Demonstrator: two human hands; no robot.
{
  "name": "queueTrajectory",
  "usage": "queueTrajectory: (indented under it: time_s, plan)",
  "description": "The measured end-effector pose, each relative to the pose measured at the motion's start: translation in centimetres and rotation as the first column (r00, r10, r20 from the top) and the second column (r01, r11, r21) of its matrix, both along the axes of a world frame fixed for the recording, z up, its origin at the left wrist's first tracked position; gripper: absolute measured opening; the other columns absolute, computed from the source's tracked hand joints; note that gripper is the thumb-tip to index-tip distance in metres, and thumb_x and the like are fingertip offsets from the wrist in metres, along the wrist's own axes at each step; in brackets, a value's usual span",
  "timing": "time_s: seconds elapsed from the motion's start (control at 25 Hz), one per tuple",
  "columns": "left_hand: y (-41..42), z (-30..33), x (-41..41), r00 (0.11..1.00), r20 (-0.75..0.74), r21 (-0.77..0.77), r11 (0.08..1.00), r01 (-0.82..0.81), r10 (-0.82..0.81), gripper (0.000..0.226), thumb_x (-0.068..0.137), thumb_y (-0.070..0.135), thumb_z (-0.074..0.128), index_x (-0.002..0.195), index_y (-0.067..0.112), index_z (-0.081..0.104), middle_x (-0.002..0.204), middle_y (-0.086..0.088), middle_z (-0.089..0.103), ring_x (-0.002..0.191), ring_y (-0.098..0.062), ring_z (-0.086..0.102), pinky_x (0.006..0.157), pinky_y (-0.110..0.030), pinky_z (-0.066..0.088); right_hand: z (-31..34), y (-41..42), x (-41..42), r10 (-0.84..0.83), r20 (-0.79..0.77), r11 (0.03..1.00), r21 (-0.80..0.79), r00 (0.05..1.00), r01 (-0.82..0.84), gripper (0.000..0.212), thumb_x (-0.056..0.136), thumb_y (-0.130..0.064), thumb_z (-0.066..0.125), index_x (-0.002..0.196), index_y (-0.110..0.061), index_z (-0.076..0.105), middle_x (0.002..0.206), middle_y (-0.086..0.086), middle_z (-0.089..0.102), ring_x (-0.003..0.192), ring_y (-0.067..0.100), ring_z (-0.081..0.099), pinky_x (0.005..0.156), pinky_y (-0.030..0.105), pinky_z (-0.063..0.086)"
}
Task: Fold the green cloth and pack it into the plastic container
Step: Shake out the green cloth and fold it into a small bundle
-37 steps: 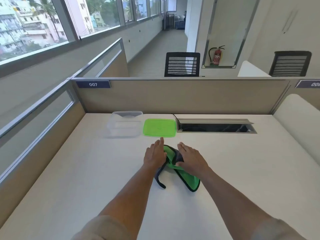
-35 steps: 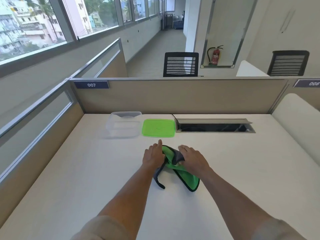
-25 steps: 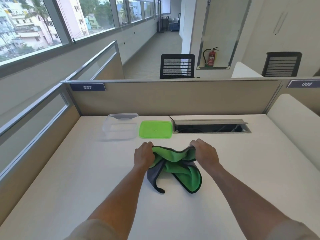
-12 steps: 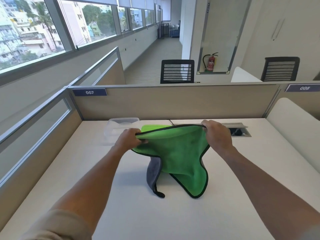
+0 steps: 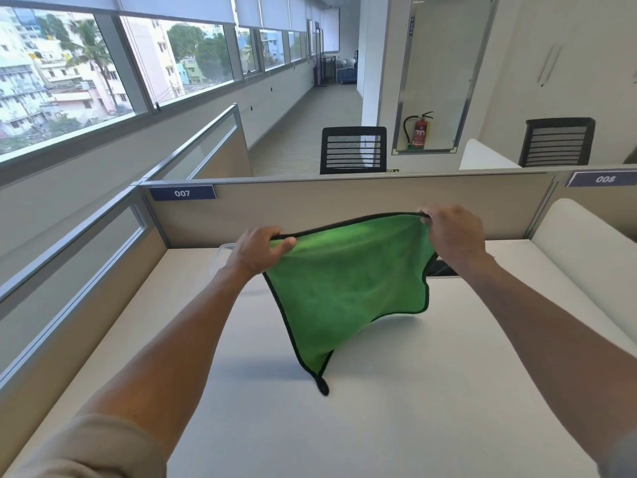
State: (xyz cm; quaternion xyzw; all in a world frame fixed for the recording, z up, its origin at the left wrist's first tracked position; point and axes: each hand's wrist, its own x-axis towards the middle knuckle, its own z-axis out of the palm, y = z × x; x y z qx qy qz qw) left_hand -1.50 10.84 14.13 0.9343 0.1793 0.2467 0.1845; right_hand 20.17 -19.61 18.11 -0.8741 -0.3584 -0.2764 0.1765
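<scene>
head view: the green cloth (image 5: 348,281) is held spread in the air above the desk (image 5: 413,426). its top left corner is pinched by the left hand (image 5: 256,253) and its top right corner by the right hand (image 5: 451,232). just behind the left hand, an edge of the plastic container (image 5: 220,257) is seen on the desk. the cloth's lowest corner hangs close to the desk; contact cannot be told.

View count: one, head-worn, wide-angle.
Position: above the near edge of the white desk (image 5: 379,426), behind both forearms.
Facing: forward and slightly down, over the beige partition (image 5: 344,201) toward corridor and windows.
Nearness: arm's reach from the hands; sleeves at bottom corners.
Overlap: none, single view.
</scene>
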Motion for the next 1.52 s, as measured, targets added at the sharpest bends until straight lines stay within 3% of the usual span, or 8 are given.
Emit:
queueTrajectory:
  time_s: [0.16,0.32,0.48,0.64,0.76,0.88,1.16,1.52]
  plan:
    - [0.3,2.2,0.6,0.985,0.173,0.061,0.998,-0.024,0.014,0.029,0.087,0.045,0.067,0.083,0.016,0.066,0.062,0.001,0.063,0.051,-0.019,0.052,0.052,-0.029,0.042,0.5,-0.7,0.6,-0.018,0.055,0.997,0.080,0.998,0.014,0.014,0.090,-0.009,0.058,0.096,-0.018,0.067,0.076,0.010,0.068,0.058,0.034,0.058,0.053,0.030,0.036]
    - [-0.6,2.9,0.4,0.952,0.305,0.081,0.997,-0.006,-0.019,0.020,0.084,0.037,0.073,0.086,0.017,0.070,0.071,0.009,0.065,0.057,-0.012,0.055,0.054,-0.019,0.038,0.2,-1.6,0.4,-0.019,0.084,0.988,0.152,0.996,0.006,0.020,0.089,-0.010,0.056,0.102,-0.021,0.067,0.089,0.005,0.070,0.068,0.036,0.062,0.055,0.032,0.042]
    - [-2.1,1.3,-2.4,0.931,0.363,-0.019,0.999,0.038,-0.028,0.017,0.079,0.033,0.079,0.084,0.018,0.074,0.073,0.013,0.068,0.062,-0.004,0.058,0.061,-0.011,0.043,-2.5,-4.0,-2.5,-0.028,0.026,0.967,0.254,0.999,0.020,0.028,0.082,-0.005,0.061,0.101,-0.025,0.065,0.090,0.002,0.067,0.069,0.036,0.062,0.053,0.033,0.046]
    - [-4.5,-2.8,-6.8,0.970,0.240,-0.248,0.963,0.108,-0.047,0.008,0.072,0.028,0.081,0.075,0.026,0.074,0.071,0.020,0.071,0.064,0.004,0.061,0.062,-0.011,0.044,-7.8,-8.1,-6.9,0.020,-0.056,0.973,0.231,0.998,-0.007,0.028,0.080,-0.010,0.056,0.100,-0.028,0.064,0.090,-0.005,0.068,0.075,0.024,0.064,0.051,0.028,0.043]
    - [-5.9,-7.0,-9.5,0.993,0.086,-0.387,0.916,0.107,-0.079,0.010,0.074,0.022,0.081,0.071,0.027,0.073,0.068,0.014,0.071,0.062,0.003,0.059,0.061,-0.011,0.044,-11.6,-10.7,-9.7,0.075,-0.213,0.986,0.159,0.974,-0.041,0.029,0.078,-0.019,0.046,0.096,-0.031,0.065,0.089,-0.012,0.068,0.073,0.016,0.063,0.052,0.023,0.041]
    - [-6.8,-10.7,-11.3,0.994,-0.054,-0.467,0.883,0.057,-0.093,0.012,0.075,0.018,0.082,0.071,0.025,0.074,0.063,0.011,0.070,0.059,0.001,0.058,0.057,-0.012,0.043,-14.5,-12.6,-11.0,0.102,-0.416,0.994,0.071,0.904,-0.080,0.025,0.082,-0.012,0.061,0.091,-0.035,0.065,0.082,-0.022,0.066,0.067,0.007,0.058,0.054,0.020,0.039]
    - [-7.3,-14.5,-11.9,0.986,-0.138,-0.534,0.846,0.010,-0.099,0.010,0.075,0.022,0.082,0.070,0.026,0.073,0.065,0.008,0.070,0.059,-0.001,0.058,0.056,-0.017,0.044,-17.7,-14.0,-10.8,0.103,-0.686,0.991,0.008,0.720,-0.134,0.025,0.088,-0.017,0.064,0.084,-0.042,0.063,0.077,-0.024,0.067,0.058,0.004,0.062,0.054,0.024,0.048]
    - [-5.3,-17.0,-9.3,0.970,-0.203,-0.517,0.827,-0.220,0.131,0.010,0.082,0.025,0.075,0.076,0.030,0.069,0.075,0.011,0.071,0.068,-0.010,0.061,0.064,-0.025,0.045,-19.3,-12.1,-6.5,0.047,-0.713,0.998,0.062,0.700,-0.003,0.020,0.085,-0.023,0.068,0.084,-0.039,0.057,0.077,-0.025,0.068,0.074,-0.001,0.064,0.065,0.034,0.052]
